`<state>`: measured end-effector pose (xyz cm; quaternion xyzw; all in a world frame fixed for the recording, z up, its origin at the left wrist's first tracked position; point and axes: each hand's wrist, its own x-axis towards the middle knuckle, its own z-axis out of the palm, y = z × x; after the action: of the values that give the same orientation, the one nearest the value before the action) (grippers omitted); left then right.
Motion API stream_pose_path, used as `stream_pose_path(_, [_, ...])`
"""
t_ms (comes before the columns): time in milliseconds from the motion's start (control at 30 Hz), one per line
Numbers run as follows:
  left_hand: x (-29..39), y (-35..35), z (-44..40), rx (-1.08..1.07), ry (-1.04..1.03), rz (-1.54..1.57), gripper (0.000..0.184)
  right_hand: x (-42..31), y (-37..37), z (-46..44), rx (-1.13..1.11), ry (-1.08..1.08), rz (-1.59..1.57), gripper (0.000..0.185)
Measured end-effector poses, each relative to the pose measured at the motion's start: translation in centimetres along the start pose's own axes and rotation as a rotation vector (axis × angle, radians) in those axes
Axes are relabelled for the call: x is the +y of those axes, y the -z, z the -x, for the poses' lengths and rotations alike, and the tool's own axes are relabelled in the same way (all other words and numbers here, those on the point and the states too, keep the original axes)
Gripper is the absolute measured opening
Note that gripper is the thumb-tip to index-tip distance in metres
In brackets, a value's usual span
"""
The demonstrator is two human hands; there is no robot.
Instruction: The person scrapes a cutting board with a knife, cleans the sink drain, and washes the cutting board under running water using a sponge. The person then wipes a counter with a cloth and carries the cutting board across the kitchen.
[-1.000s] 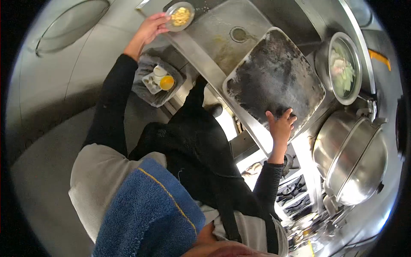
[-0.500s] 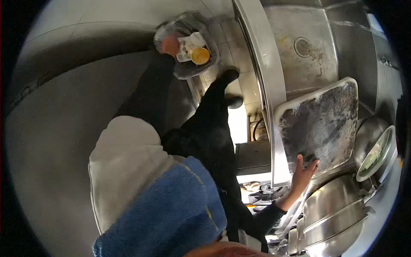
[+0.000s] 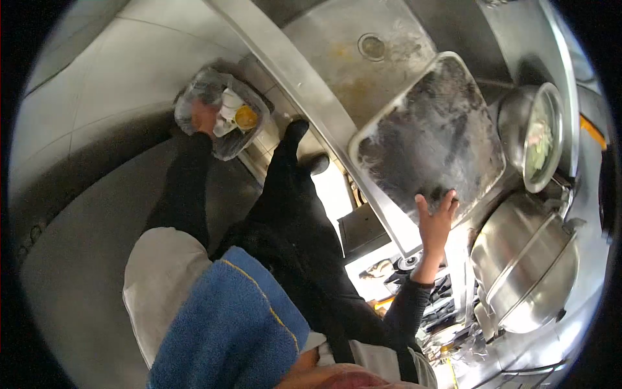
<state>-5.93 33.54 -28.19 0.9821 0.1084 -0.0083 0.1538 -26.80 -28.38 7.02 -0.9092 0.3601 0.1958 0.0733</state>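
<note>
My right hand rests on the lower edge of a rectangular, pale-rimmed board or tray with a blackened face. Its thumb and fingers are spread apart; a small dark patch between the fingertips cannot be made out. The blackened piece lies tilted across the sink. At the upper left, my left hand reaches into a bin lined with a clear plastic bag. Motion blur hides its fingers. Beside it in the bin are white refuse and a yellow-orange cup or lid.
A metal bowl with pale green contents stands right of the board. Large steel pots sit below it. A blue towel hangs near my body. The steel counter edge runs between sink and floor.
The view has turned, so sink, board and bin appear further left. My right hand stays at the board's edge, its fingers more extended. My left hand remains in the bin.
</note>
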Motion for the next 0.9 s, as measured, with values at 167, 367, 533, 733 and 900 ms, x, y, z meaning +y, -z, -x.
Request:
stream_pose_path(167, [2.5,15.1,-0.2,-0.045,0.186,0.375,0.039,1.3,-1.4,-0.5,0.005,-0.039,0.054,0.113])
stream_pose_path(367, [25.1,33.2,-3.4,-0.181,-0.466,0.888,0.038,-0.4,0.5,0.1,-0.055,-0.092,0.035,0.115])
stream_pose_path(533, [43.8,31.4,-10.9,-0.158,-0.869,0.582,0.024,0.7,-0.8,-0.4,0.010,-0.052,-0.015,0.118])
stream_pose_path(733, [64.3,14.4,-22.7,-0.262,-1.120,0.301,0.029,0.3,-0.7,0.1,-0.013,-0.106,-0.145,0.118])
stream_pose_path(900, [70.8,6.0,-24.9,-1.224,-0.364,1.114,0.030,0.1,-0.5,-0.1,0.055,-0.115,-0.203,0.114])
